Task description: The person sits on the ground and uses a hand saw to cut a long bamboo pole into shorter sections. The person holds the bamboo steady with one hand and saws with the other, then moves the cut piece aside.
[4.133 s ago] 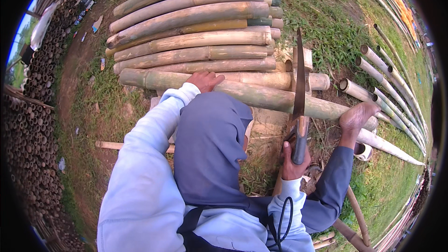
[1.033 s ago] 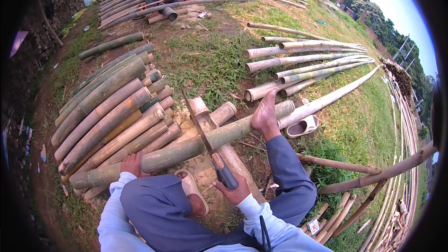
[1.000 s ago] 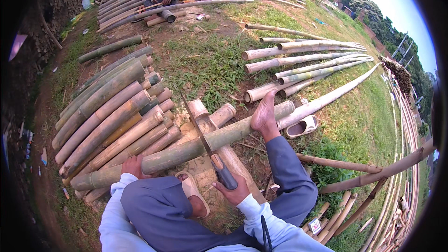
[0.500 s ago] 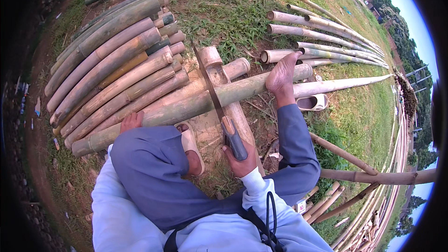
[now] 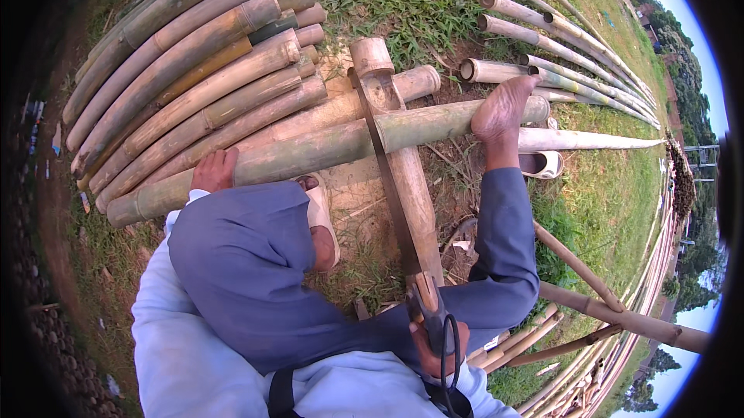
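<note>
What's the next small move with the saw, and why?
Probably push the saw gently forward with the right hand: its handle sits close to the body, and most of the blade lies on the near side of the green bamboo pole. The left hand and bare foot rest on the pole, either side of the blade.

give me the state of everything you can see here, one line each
bamboo pole: lying under the saw blade, cut depth not visible
saw: blade across the pole
left hand: resting on the pole
right hand: closed around the saw handle
bare foot: on the pole
loose sandal: unworn
other sandal: worn
shorter bamboo lengths: piled together
</note>
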Demonstrator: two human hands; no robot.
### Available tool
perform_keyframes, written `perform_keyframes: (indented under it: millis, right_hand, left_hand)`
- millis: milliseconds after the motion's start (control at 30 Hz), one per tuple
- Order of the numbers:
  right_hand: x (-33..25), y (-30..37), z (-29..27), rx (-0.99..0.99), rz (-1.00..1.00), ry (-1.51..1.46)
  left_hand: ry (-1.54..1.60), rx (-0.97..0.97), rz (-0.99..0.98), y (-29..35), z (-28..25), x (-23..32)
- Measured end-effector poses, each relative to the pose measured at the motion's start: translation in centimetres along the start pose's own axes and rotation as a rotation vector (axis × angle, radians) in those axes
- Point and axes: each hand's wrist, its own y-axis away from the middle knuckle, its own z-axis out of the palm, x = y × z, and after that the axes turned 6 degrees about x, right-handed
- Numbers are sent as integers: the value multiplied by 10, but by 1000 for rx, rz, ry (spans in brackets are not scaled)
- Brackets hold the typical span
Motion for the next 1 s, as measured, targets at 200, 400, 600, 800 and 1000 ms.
perform_keyframes:
  millis: [200, 400, 600, 800, 1000]
  right_hand:
    - [0, -164, 67, -21, -164, -124]
    - [22, -19, 22, 6, -27, -40]
    - [4, 10, -6, 6, 12, -14]
    - [9, -150, 64, 43, -205, -149]
    - [22, -67, 45, 38, -98, -157]
  left_hand:
    - [37, -75, -49, -17, -4, 2]
    - [51, -59, -13, -13, -13, -4]
    - [53, -82, -41, -23, -19, 6]
    - [109, -98, -17, -19, -10, -5]
    - [28, -109, -69, -11, 0, -16]
